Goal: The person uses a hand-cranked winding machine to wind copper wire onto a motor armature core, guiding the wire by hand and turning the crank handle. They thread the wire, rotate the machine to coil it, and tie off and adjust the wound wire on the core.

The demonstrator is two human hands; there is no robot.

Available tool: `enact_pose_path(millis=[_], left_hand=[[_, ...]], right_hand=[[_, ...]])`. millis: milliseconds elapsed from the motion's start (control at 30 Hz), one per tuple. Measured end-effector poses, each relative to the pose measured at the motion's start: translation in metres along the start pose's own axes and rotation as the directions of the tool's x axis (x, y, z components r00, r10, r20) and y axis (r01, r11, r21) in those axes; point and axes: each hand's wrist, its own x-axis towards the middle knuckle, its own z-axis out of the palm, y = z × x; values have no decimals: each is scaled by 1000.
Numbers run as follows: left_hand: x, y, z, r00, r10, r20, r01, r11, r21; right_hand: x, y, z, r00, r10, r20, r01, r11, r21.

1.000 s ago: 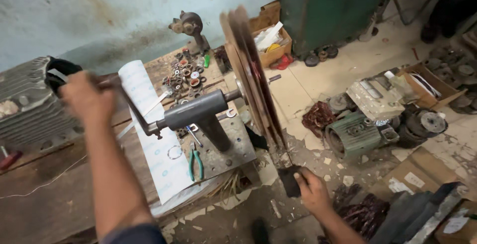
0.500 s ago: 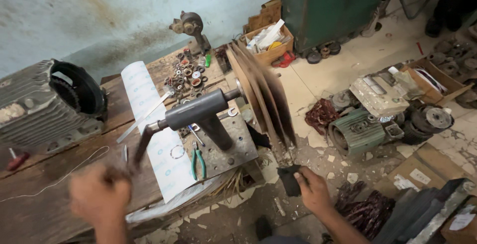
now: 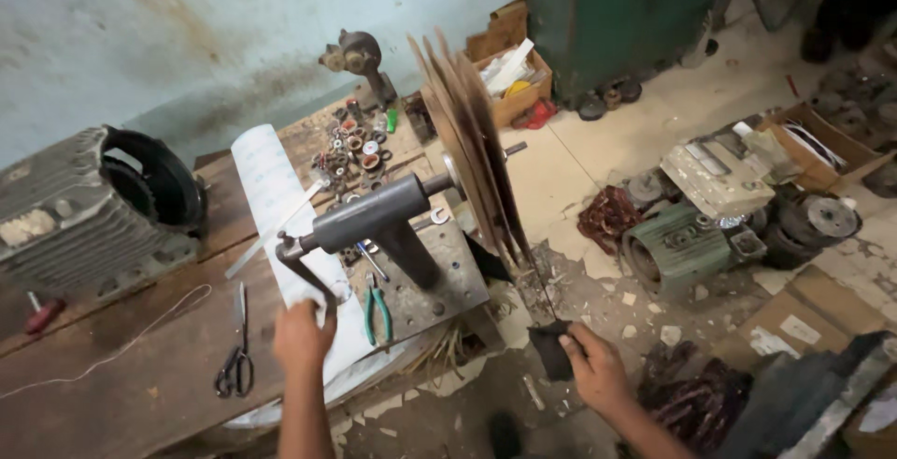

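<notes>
Wooden bench (image 3: 112,375) carries a grey motor housing (image 3: 84,211) at its far left and a hand-cranked winding machine (image 3: 392,225) bolted near its right edge, brown formers (image 3: 472,150) on the spindle. Left hand (image 3: 301,336) is closed round the crank handle (image 3: 304,272). Right hand (image 3: 593,365) pinches a dark cloth (image 3: 551,347) below the formers. Scissors (image 3: 235,365) and green pliers (image 3: 377,308) lie beside the crank.
</notes>
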Motion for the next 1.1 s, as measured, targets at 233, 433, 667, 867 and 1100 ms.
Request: enact_pose_path(millis=[233, 433, 667, 867, 1100], left_hand=[[22, -31, -166, 926, -87, -366, 186, 952, 245], [230, -15, -90, 963, 48, -266, -12, 991, 136], [35, 7, 2, 923, -251, 292, 201, 961, 189], [-6, -45, -161, 953, -263, 147, 267, 964, -7], [240, -16, -82, 989, -48, -138, 73, 981, 180]], right_hand=[[-4, 3, 2, 992, 106, 66, -110, 992, 57], [4, 1, 0, 994, 92, 52, -95, 994, 61], [-3, 15, 11, 986, 156, 55, -160, 984, 74], [-3, 23, 10, 1000, 15, -8, -15, 1000, 1], [4, 14, 10, 998, 63, 4, -63, 998, 1]])
